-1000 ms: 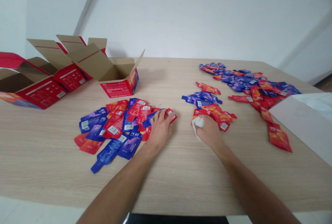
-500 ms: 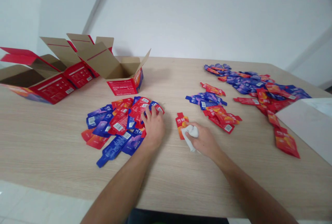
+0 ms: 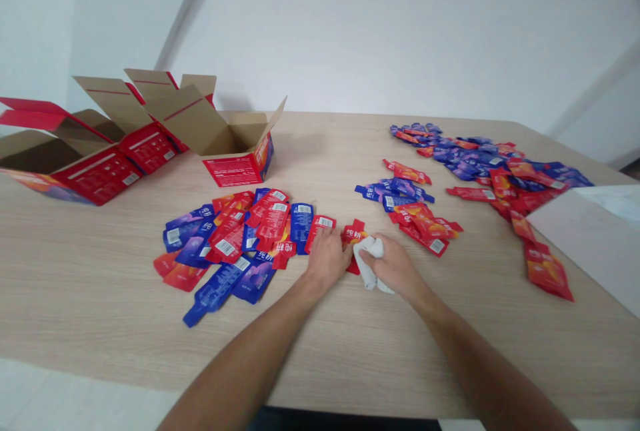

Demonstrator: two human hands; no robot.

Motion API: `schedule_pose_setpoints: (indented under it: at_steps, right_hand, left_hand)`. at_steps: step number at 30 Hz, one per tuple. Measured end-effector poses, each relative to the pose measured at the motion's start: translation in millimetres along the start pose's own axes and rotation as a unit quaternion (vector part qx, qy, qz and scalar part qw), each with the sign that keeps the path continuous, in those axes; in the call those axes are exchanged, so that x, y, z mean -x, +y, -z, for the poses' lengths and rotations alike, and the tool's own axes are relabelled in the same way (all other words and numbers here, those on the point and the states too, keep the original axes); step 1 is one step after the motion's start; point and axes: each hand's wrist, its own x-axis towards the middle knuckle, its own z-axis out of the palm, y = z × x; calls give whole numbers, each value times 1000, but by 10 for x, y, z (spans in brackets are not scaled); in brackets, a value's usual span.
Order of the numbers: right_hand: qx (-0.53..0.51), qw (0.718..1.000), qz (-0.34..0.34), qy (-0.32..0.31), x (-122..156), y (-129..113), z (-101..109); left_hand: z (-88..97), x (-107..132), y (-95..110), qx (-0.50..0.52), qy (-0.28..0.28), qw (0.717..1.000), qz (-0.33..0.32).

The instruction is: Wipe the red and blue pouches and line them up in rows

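My left hand [image 3: 327, 259] rests palm down on the table, its fingers stretched over a red pouch [image 3: 321, 226] with a barcode. Its thumb side reaches the edge of a second red pouch [image 3: 354, 227], which lies flat with a neck pointing away. A crumpled white cloth [image 3: 370, 274] is bunched in my right hand [image 3: 395, 263] and covers part of that second pouch. Left of my left hand, red and blue flat pouches [image 3: 230, 234] overlap in a loose pile, with a blue one [image 3: 302, 224] closest.
Open red cardboard boxes [image 3: 235, 168] stand at the back left with flaps raised. A small group of red and blue pouches [image 3: 425, 221] lies right of my right hand. Farther right is a long heap of pouches [image 3: 480, 158], beside a white sheet-like surface [image 3: 590, 231] at the table's edge.
My left hand has come off the pile and moved right, beside the pouch under the cloth. A blue and a red pouch now lie apart at the pile's right side.
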Motion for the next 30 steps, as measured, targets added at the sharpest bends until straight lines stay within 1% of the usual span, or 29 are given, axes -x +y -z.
schedule_pose_setpoints:
  at_steps: [3, 6, 8, 10, 11, 13, 15, 17, 19, 22, 24, 26, 28, 30]
  right_hand:
    - [-4, 1000, -2, 4, 22, -27, -28]
    - [-39, 999, 22, 15, 44, -36, -60]
    - [-71, 996, 46, 36, 60, -44, -69]
    - [-81, 990, 88, 75, 78, -58, -70]
    - [-76, 985, 117, 99, 90, -67, -71]
    - [-61, 974, 177, 131, 119, -86, -84]
    - [-46, 964, 234, 119, 151, -101, -110]
    - [-32, 957, 274, 88, 169, -100, -132]
    - [-12, 955, 283, 88, 160, -78, -126]
    - [15, 958, 248, 142, 111, -26, -66]
    - [21, 957, 247, 153, 90, -12, -30]
    - [16, 954, 277, 117, 97, -32, -25]
    - [5, 949, 309, 61, 126, -74, -46]
    - [-7, 947, 321, 25, 151, -110, -65]
  left_hand:
    - [5, -8, -19, 47, 1, 999, 8]
    - [27, -10, -34, 136, -6, 990, 24]
    - [42, -11, -30, 196, -4, 980, 30]
    - [58, -13, 0, 253, 11, 966, 43]
    - [66, -13, 25, 287, 18, 956, 56]
    - [81, -8, 88, 372, 15, 924, 87]
    - [94, 8, 151, 455, -17, 883, 114]
    - [103, 34, 193, 513, -61, 847, 127]
    - [105, 69, 208, 537, -101, 828, 129]
    - [90, 123, 200, 540, -143, 819, 129]
    - [80, 145, 192, 538, -153, 819, 129]
    - [82, 148, 187, 535, -148, 822, 124]
    - [98, 137, 182, 531, -144, 827, 117]
    - [112, 127, 172, 529, -145, 829, 108]
